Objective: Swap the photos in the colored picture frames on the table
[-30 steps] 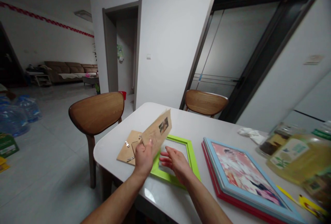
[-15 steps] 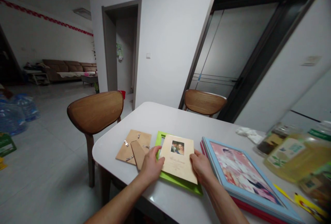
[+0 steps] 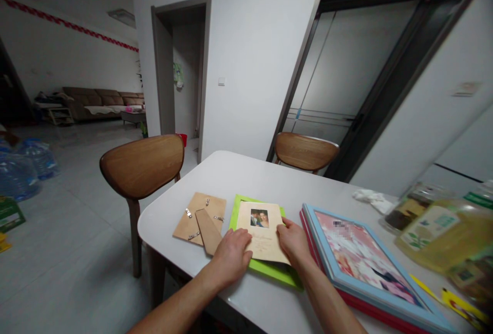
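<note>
A cream paper insert (image 3: 262, 244) with a small printed photo of a couple lies over a lime-green picture frame (image 3: 275, 273) on the table. My right hand (image 3: 293, 240) pinches the insert's right edge, thumb on top, and its lower right corner bends up a little. Over the lower left of the insert rests my left hand (image 3: 232, 253), fingers stretched out and laid down on the paper. Left of the frame is a brown backing board (image 3: 200, 204) with metal clips and a fold-out stand (image 3: 208, 231), close to my left fingers.
Right of my right hand lies a light-blue framed picture (image 3: 327, 241) on top of a red-edged one. Beyond it are a crumpled tissue (image 3: 372, 200), a yellow oil bottle (image 3: 427, 231) and a yellow item (image 3: 462, 305). Two wooden chairs (image 3: 144, 164) stand at the white table (image 3: 227, 174).
The insert has moved left and down onto the green frame. My left hand has gone from holding its left edge to lying flat on it; my right hand has shifted left with it.
</note>
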Demonstrator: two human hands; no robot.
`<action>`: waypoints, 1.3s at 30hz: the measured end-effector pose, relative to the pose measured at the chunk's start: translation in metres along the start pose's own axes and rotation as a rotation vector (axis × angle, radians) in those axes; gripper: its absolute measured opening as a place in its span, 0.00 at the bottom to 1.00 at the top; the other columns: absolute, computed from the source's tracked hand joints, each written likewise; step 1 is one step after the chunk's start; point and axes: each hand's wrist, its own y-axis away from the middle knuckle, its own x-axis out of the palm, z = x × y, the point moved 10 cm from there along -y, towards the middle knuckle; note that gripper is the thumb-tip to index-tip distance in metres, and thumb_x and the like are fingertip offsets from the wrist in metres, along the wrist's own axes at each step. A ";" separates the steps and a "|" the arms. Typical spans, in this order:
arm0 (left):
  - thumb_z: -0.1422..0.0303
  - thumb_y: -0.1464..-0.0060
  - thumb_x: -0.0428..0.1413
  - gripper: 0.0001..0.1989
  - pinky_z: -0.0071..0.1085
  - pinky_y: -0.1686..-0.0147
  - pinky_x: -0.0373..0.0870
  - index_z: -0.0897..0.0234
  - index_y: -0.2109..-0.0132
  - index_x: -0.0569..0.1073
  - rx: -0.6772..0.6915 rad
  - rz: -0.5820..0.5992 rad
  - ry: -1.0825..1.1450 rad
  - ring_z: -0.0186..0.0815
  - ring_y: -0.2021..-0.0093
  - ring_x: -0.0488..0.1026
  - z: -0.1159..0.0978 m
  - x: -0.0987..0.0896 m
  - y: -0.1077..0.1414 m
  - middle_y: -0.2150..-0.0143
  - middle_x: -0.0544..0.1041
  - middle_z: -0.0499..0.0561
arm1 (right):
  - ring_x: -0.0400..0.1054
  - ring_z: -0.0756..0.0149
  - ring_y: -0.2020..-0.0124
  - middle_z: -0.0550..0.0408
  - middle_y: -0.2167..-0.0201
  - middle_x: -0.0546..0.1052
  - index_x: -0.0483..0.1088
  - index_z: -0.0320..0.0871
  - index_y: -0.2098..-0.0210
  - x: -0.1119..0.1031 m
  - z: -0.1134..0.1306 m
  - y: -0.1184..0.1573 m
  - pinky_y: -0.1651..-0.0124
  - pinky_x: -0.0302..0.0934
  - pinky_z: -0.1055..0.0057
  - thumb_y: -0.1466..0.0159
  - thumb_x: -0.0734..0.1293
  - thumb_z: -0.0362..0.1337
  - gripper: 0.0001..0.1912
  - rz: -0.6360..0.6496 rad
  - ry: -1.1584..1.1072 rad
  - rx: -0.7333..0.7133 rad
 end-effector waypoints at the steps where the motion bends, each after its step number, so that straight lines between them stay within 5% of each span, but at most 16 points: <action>1: 0.73 0.51 0.48 0.12 0.38 0.47 0.52 0.63 0.57 0.66 0.004 0.012 -0.013 0.38 0.52 0.63 -0.001 0.000 0.000 0.54 0.69 0.52 | 0.69 0.63 0.72 0.45 0.71 0.76 0.69 0.34 0.59 -0.001 0.002 -0.001 0.70 0.59 0.72 0.49 0.54 0.33 0.22 -0.001 0.056 -0.016; 10: 0.68 0.51 0.49 0.17 0.41 0.45 0.48 0.67 0.52 0.65 -0.001 0.040 -0.049 0.42 0.46 0.58 0.000 0.013 -0.001 0.48 0.66 0.57 | 0.66 0.57 0.66 0.39 0.67 0.71 0.70 0.35 0.64 -0.004 0.014 0.014 0.67 0.57 0.66 0.47 0.57 0.38 0.17 0.000 0.486 -0.113; 13: 0.69 0.51 0.49 0.20 0.40 0.45 0.50 0.68 0.50 0.63 -0.014 0.004 0.000 0.41 0.45 0.58 0.006 0.003 0.001 0.46 0.64 0.58 | 0.65 0.57 0.64 0.40 0.66 0.70 0.68 0.36 0.61 -0.005 0.016 0.019 0.65 0.56 0.65 0.46 0.57 0.38 0.18 -0.015 0.545 -0.136; 19: 0.68 0.55 0.52 0.26 0.41 0.46 0.49 0.70 0.47 0.60 -0.217 -0.096 -0.145 0.43 0.43 0.54 0.077 -0.060 0.030 0.44 0.59 0.62 | 0.63 0.62 0.60 0.45 0.62 0.70 0.66 0.38 0.56 0.010 0.055 0.039 0.58 0.53 0.69 0.44 0.56 0.38 0.18 0.001 0.456 -0.331; 22: 0.65 0.59 0.55 0.31 0.45 0.46 0.49 0.69 0.46 0.59 -0.314 -0.028 -0.230 0.47 0.42 0.51 0.113 -0.077 0.053 0.42 0.56 0.62 | 0.61 0.62 0.59 0.47 0.61 0.70 0.67 0.40 0.59 0.043 0.099 0.070 0.56 0.52 0.69 0.44 0.57 0.39 0.17 0.133 0.357 -0.507; 25: 0.64 0.59 0.56 0.31 0.44 0.46 0.48 0.67 0.47 0.60 -0.350 0.009 -0.251 0.48 0.42 0.49 0.126 -0.080 0.067 0.42 0.56 0.61 | 0.61 0.59 0.60 0.49 0.64 0.71 0.67 0.43 0.60 0.079 0.137 0.101 0.58 0.51 0.64 0.46 0.59 0.45 0.18 0.239 0.371 -0.640; 28: 0.63 0.58 0.55 0.29 0.42 0.45 0.48 0.67 0.47 0.61 -0.352 0.005 -0.242 0.46 0.41 0.49 0.128 -0.078 0.071 0.42 0.56 0.60 | 0.60 0.55 0.61 0.47 0.65 0.70 0.66 0.43 0.61 0.101 0.154 0.111 0.59 0.51 0.60 0.51 0.62 0.47 0.20 0.238 0.417 -0.653; 32: 0.65 0.59 0.57 0.31 0.41 0.45 0.50 0.66 0.47 0.60 -0.296 -0.045 -0.205 0.45 0.42 0.52 0.124 -0.078 0.069 0.42 0.57 0.61 | 0.62 0.60 0.62 0.46 0.64 0.69 0.63 0.39 0.54 0.105 0.159 0.106 0.58 0.53 0.65 0.49 0.60 0.36 0.21 0.248 0.267 -0.606; 39: 0.69 0.56 0.56 0.29 0.40 0.45 0.53 0.66 0.46 0.57 -0.042 -0.344 -0.214 0.43 0.42 0.52 0.079 -0.118 0.059 0.41 0.54 0.60 | 0.63 0.66 0.62 0.50 0.63 0.69 0.67 0.41 0.61 0.039 0.186 0.104 0.57 0.57 0.69 0.47 0.60 0.33 0.14 0.126 -0.066 -0.694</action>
